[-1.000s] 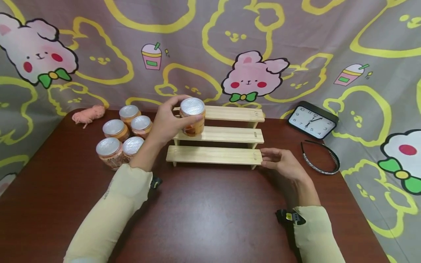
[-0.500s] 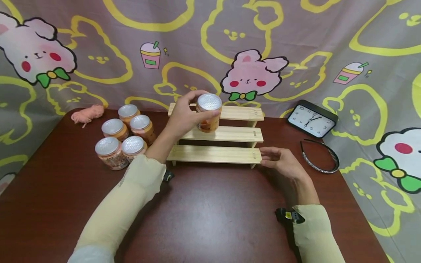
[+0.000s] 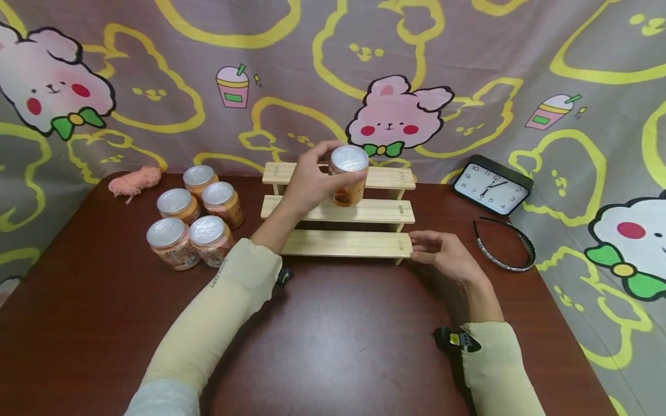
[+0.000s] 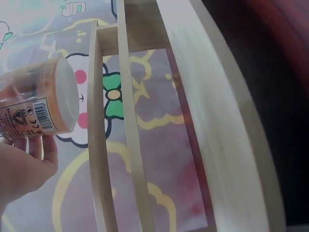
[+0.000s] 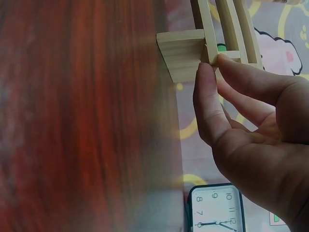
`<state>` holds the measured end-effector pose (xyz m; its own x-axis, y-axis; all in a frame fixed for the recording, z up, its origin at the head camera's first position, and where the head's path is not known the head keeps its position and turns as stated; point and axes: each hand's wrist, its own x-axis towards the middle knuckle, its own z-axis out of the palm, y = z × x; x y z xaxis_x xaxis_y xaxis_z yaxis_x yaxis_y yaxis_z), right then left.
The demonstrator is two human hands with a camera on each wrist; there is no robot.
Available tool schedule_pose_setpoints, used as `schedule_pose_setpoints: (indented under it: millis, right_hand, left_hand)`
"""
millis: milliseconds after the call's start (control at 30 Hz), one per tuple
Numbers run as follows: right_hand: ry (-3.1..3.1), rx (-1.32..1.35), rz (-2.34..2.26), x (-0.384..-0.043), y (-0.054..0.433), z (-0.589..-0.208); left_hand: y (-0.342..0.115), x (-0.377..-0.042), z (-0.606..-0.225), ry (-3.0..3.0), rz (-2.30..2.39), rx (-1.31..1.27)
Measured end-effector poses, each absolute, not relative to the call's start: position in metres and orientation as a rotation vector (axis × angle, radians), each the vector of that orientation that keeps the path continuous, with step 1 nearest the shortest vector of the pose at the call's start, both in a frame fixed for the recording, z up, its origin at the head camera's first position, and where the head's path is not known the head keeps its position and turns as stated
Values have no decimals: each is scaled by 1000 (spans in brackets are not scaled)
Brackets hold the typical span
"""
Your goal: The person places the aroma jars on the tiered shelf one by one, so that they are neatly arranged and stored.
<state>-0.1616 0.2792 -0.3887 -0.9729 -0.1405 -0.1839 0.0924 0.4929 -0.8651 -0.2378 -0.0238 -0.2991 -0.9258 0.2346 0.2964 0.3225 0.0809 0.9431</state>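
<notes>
My left hand (image 3: 312, 184) grips an orange-labelled jar (image 3: 347, 195) with a silver lid, thumb across its near side. The jar is upright in front of the upper boards of a three-step wooden rack (image 3: 348, 244). In the left wrist view, the jar (image 4: 36, 104) shows a barcode and appears apart from the boards. My right hand (image 3: 446, 257) is at the right end of the lowest board. From the right wrist, thumb and finger of that hand (image 5: 256, 130) pinch the end of the rack (image 5: 181, 53).
Several similar jars (image 3: 177, 242) stand grouped on the dark table (image 3: 322, 346) left of the rack, with a pink yarn bundle (image 3: 135, 182) behind them. A black-framed clock (image 3: 491, 188) and a headband (image 3: 504, 248) lie at right. A patterned curtain (image 3: 291, 52) hangs behind.
My left hand has carried the jar rightward along the rack, and slightly up, from near its left end to right of the middle. The right hand stays at the lowest board's end.
</notes>
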Motion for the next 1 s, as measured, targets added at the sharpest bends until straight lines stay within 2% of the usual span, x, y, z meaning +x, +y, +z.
schedule_pose_setpoints:
  millis: [567, 1000]
  right_hand:
    - [2513, -89, -1475, -160, 281, -390]
    - [2459, -74, -1542, -160, 280, -387]
  left_hand:
    - [11, -249, -299, -2163, -2162, -553]
    - [32, -263, -301, -2227, -2061, -533]
